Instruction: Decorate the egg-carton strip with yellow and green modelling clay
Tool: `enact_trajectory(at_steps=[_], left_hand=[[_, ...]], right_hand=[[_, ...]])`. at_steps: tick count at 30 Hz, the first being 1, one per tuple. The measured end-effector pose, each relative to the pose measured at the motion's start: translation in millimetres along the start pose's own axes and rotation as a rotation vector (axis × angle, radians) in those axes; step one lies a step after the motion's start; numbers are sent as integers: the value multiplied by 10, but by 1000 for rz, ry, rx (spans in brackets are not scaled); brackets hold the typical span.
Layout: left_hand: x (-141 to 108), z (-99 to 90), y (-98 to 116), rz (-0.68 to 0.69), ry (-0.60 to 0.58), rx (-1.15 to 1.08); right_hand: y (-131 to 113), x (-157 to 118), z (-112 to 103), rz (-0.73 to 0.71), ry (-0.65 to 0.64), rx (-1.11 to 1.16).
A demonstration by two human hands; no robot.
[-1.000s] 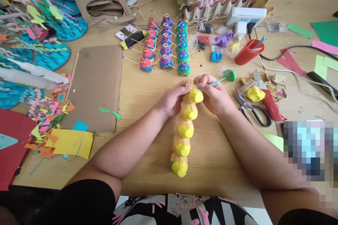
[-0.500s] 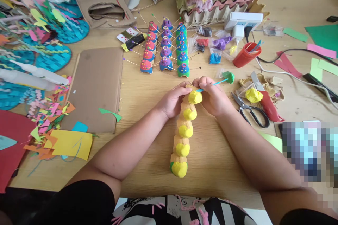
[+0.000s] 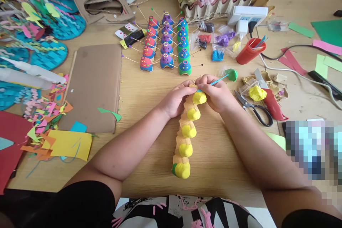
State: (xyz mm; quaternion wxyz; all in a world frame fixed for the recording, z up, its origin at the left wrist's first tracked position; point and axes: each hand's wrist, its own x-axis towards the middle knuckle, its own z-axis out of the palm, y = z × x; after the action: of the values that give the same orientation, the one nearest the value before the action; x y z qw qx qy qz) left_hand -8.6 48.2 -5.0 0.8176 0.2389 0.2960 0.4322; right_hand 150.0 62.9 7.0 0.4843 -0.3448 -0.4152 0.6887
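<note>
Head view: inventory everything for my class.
Carton strip: one, tan and yellow, centre
Thin stick: one, blue, centre
Decorated strips: three, multicoloured, rear
Clay lumps: two, green and yellow, right
Scissors: one, black-handled, right
Bladed tool: one, red-handled, right
Cup: one, red, right
Clay bags: several, mixed, rear
Power strip: one, white, rear
Egg cartons: several, mostly tan, rear
Cardboard: several pieces, brown, left
Bottles: two, white, left
Mats: several, blue, left
Paper scraps: many, mixed, both sides
Table: one, tan, beneath
Left hand: one, bare, centre
Right hand: one, bare, centre
</note>
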Motion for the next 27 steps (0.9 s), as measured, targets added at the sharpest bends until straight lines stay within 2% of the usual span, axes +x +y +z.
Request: enact_trajectory(at_steps=[8,18,27], left_hand=[[-19,29,25,29,-4,30],[-20,4,7,36,-4,27],[-25,10,50,27,18,-49]], right_hand=[[0,7,12,100,77,118],[-1,3,16,80,44,78],[62,16,31,89,108,170]])
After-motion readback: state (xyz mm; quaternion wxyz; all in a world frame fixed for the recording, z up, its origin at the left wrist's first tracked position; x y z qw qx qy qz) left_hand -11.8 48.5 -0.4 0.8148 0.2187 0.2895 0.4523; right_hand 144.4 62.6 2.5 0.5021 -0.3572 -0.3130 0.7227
